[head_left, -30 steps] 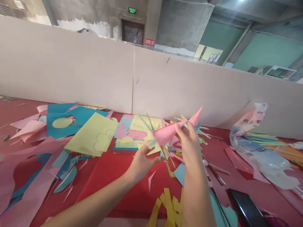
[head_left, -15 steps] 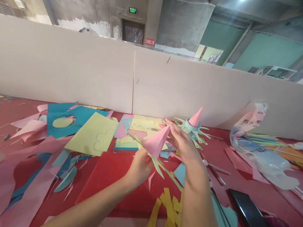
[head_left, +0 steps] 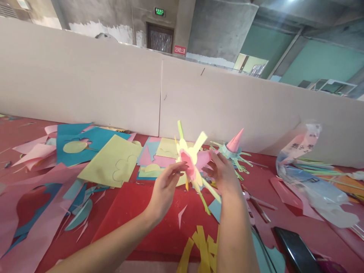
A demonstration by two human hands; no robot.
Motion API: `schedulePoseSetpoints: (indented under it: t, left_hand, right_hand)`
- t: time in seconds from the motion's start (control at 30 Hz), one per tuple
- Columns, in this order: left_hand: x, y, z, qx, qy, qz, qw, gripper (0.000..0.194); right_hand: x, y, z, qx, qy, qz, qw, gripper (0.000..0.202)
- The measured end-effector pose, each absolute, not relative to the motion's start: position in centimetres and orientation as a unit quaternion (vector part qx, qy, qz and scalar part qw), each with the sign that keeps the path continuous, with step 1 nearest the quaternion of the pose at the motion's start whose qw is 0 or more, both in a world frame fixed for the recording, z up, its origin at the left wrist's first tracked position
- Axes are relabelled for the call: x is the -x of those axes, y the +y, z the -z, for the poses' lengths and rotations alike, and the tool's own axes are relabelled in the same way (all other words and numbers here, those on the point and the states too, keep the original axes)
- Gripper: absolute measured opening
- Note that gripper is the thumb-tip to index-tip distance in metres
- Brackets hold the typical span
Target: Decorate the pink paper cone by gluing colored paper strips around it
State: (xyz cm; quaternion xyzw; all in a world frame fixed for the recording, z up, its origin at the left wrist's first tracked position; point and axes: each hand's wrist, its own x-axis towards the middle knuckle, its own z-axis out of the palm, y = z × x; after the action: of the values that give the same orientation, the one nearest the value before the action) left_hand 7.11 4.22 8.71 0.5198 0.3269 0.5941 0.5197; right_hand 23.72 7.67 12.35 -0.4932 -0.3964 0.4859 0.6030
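Observation:
A pink paper cone (head_left: 203, 159) is held above the table, tipped so its hollow base faces left and towards me. Round that base runs a pale yellow flower-shaped paper edge (head_left: 192, 152), with yellow and green paper strips sticking outwards. My right hand (head_left: 223, 172) is closed on the pointed end. My left hand (head_left: 167, 185) has its bent fingers at the rim of the opening, closed on the near edge. Behind my right hand stands a similar pink cone (head_left: 234, 142) with a light blue band and pale green strips.
Under my hands lies a red board (head_left: 127, 216), with yellow strips (head_left: 201, 242) at its front. Paper sheets and scraps (head_left: 113, 163) cover the left side. To the right are a black phone (head_left: 297, 248), a glue gun (head_left: 249, 208) and a plastic bag (head_left: 315, 189). A white partition (head_left: 227, 102) rises behind.
The cone has been turned from pointing up and right to lying sideways, bringing its hollow base and yellow edge into view. My left hand has shifted from beneath it to the rim.

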Motion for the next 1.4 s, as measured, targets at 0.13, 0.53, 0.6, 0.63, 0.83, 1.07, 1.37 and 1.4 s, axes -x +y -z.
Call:
schedulePoseSetpoints:
  t: [0.13,0.53,0.6,0.63,0.83,1.07,1.37,1.4]
  left_hand:
    - [-6.9,4.1,-9.0,-0.556,0.358,-0.572,0.485,0.023]
    - [-7.6,3.8,-7.6,-0.614,0.411,-0.525,0.422,0.024]
    - [-7.9,3.9,-7.0,-0.618,0.438,-0.485,0.438,0.029]
    - [-8.0,4.0,-6.8,-0.618,0.453,-0.463,0.446,0.032]
    - [-8.4,4.9,-5.8,-0.602,0.460,-0.371,0.537,0.042]
    - [-8.1,5.2,-6.1,-0.614,0.404,-0.381,0.561,0.024]
    - [-7.4,5.3,-5.8,-0.628,0.423,-0.494,0.428,0.029]
    - [-7.2,5.3,-6.2,-0.624,0.411,-0.527,0.404,0.029]
  right_hand:
    - [-24.3,8.1,-12.1,0.471,-0.364,-0.514,0.617,0.039]
    - [-23.2,8.6,-11.9,0.459,-0.292,-0.500,0.673,0.037]
    - [-23.4,8.7,-11.6,0.451,-0.279,-0.482,0.697,0.035]
    - [-23.6,8.8,-11.5,0.448,-0.275,-0.475,0.705,0.034]
    - [-23.9,9.1,-11.2,0.438,-0.260,-0.476,0.717,0.033]
    - [-23.5,9.0,-11.3,0.441,-0.277,-0.497,0.694,0.035]
    - [-24.8,9.4,-10.6,0.443,-0.232,-0.482,0.720,0.035]
    - [-24.9,9.4,-10.6,0.446,-0.231,-0.478,0.721,0.035]
